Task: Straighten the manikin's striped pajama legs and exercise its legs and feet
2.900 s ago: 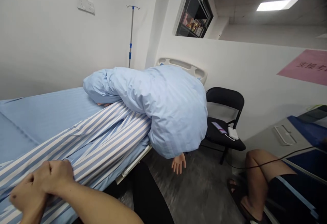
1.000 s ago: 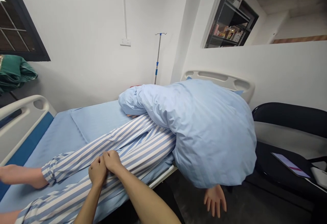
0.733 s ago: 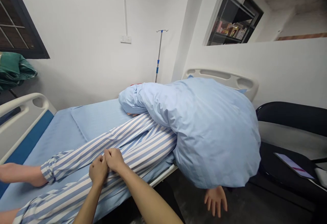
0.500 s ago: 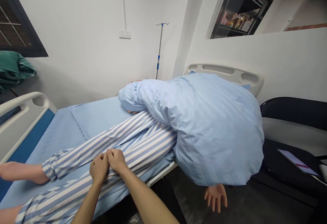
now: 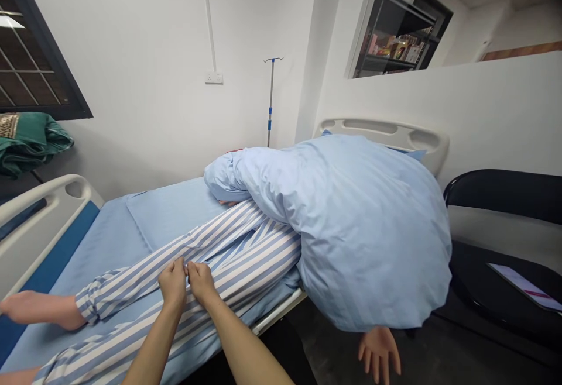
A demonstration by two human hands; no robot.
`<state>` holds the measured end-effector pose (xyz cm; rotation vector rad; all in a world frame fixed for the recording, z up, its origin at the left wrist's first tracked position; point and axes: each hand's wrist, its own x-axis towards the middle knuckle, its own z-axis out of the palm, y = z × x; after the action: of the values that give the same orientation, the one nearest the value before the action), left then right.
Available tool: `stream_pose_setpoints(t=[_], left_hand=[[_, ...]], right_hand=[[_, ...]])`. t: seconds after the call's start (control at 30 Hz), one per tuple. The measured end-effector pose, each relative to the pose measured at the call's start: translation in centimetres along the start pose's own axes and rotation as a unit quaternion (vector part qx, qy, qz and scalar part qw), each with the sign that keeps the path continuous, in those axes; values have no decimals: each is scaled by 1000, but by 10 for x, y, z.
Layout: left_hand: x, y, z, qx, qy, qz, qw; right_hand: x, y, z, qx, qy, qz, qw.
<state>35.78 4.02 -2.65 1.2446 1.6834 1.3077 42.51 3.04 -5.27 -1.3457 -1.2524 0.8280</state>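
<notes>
My left hand [image 5: 173,282] and my right hand [image 5: 201,281] are side by side, both closed with the knuckles up. They are over the striped trousers [image 5: 259,253] of a figure on the bed, around the knees. Whether any cloth is inside my fingers is hidden. The figure looks like a nursing manikin; its bare foot [image 5: 41,309] rests at the left. A light blue quilt [image 5: 369,227] is bunched over its upper body and hides the head. From under the quilt, the manikin's open hand [image 5: 380,350] hangs past the bed's edge.
A white footboard [image 5: 81,189] closes off the bed at left, and a headboard [image 5: 373,127] stands behind the quilt. An IV pole [image 5: 271,98] rises by the wall. On the right, a black chair [image 5: 474,279] carries a phone-like flat thing [image 5: 527,285]. Green cloth [image 5: 37,142] hangs at far left.
The view has tipped up slightly, so the scene sits lower in the picture. My two hands have come slightly apart at the knuckles and remain closed. Quilt and trousers look unchanged.
</notes>
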Motion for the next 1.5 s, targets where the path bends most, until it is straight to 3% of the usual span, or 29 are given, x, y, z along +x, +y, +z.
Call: stream_pose_setpoints(t=[0.17,0.23,0.4,0.53,0.63,0.7,0.83,1.1,1.33,1.5], left_hand=[[-13,-19,4,185,-11,84,979],[-15,-25,3,215,-22,111,970],[-13,-27,4,253,-20,107,961],[-14,-27,3,299,-32,98,949],[-17,-26,3,336,-59,91,935],[-18,-23,3,356,-77,82,928],[-19,-18,7,371,-77,65,923],[-20,-17,13,384,-67,84,917],[-24,-13,15,399,-107,79,907],[-16,0,25,307,-140,114,934]], right_hand=[[-3,4,-1,27,18,-6,999],[-5,5,0,23,28,-17,999],[-5,5,2,-25,40,-15,999],[-8,-10,-6,-178,19,-5,984],[-10,-35,-22,-336,-24,-4,942],[-8,-51,-36,-387,-55,-22,920],[-1,-55,-57,-372,-56,-83,923],[-16,4,-50,-408,1,-82,909],[-11,3,-50,-377,20,-35,925],[-6,3,-59,-285,44,-19,957]])
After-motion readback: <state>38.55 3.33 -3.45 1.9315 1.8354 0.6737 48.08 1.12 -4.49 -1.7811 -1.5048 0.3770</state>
